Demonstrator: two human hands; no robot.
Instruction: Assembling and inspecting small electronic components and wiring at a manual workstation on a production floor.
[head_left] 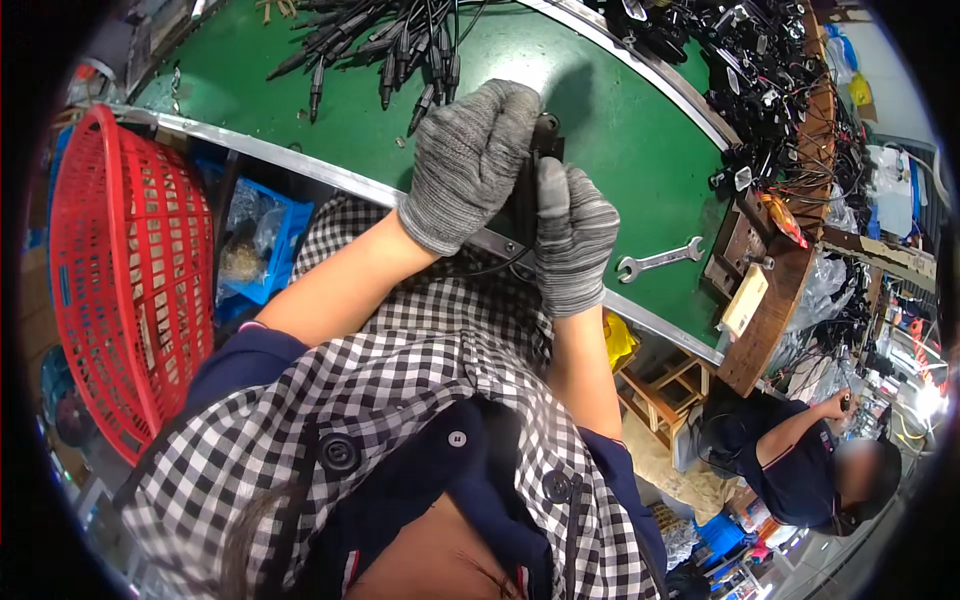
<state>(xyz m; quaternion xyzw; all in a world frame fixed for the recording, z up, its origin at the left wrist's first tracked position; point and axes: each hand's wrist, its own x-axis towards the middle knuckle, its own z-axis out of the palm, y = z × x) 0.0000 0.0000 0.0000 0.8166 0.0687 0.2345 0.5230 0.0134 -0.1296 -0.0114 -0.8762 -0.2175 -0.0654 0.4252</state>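
Observation:
Both my hands wear grey knitted gloves and meet over the near edge of the green worktable (pixel 400 160). Between them is a dark black part (pixel 545 138) with a small round end. Most of it is hidden by the gloves, so its exact kind is unclear. My left hand (pixel 470 165) is closed around its left side. Fingers curled and thumb pressed up along the part, my right hand (pixel 577 235) grips it from the right. A thin black cable (pixel 497 267) curves out below the hands, in front of the checked apron.
An open-end wrench (pixel 660 260) lies right of my hands. Black cables with plug ends (pixel 400 50) are heaped at the far side. More black parts (pixel 770 100) crowd the right shelf. A red plastic basket (pixel 125 270) stands left, beside a blue bin (pixel 285 245). Another person (pixel 815 465) is at lower right.

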